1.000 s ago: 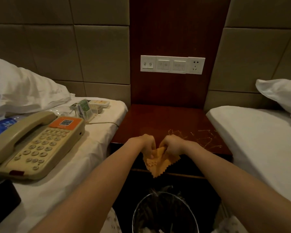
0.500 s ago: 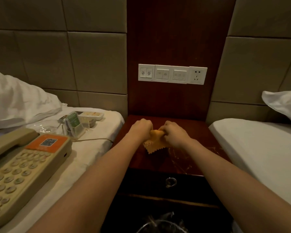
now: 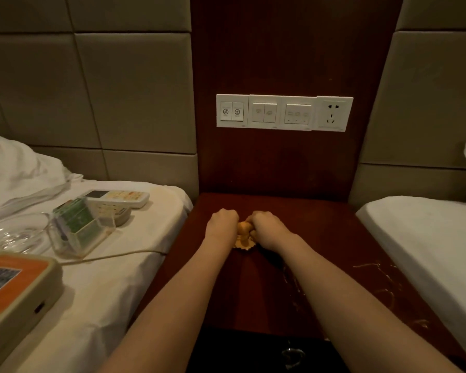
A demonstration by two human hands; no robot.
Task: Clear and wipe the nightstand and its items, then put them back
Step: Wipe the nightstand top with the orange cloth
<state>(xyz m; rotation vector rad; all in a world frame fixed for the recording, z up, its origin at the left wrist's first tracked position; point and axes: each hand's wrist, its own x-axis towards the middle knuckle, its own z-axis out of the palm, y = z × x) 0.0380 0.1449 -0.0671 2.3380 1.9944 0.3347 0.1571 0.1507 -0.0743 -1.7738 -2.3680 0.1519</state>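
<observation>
A small orange cloth [image 3: 243,236] with a zigzag edge is bunched between my two hands, low over the dark red nightstand top [image 3: 320,238]. My left hand [image 3: 222,224] grips its left side with curled fingers. My right hand [image 3: 267,228] grips its right side, fingers curled round the bunch. Both hands sit near the middle of the top, toward the back. On the left bed lie a beige telephone [image 3: 14,292] with an orange label, a clear card holder [image 3: 77,230] with green cards, a white remote [image 3: 119,199] and a clear glass ashtray [image 3: 16,235].
A white switch and socket panel [image 3: 284,113] is on the wood wall panel behind the nightstand. Pale scratches [image 3: 374,281] mark the top's right front. A second white bed [image 3: 428,238] borders the right side. A drawer pull [image 3: 291,354] shows below the front edge.
Both hands carried the cloth from the nightstand's front edge up and back over the top, bunching it tighter. My view tilted up, so the waste bin left the frame.
</observation>
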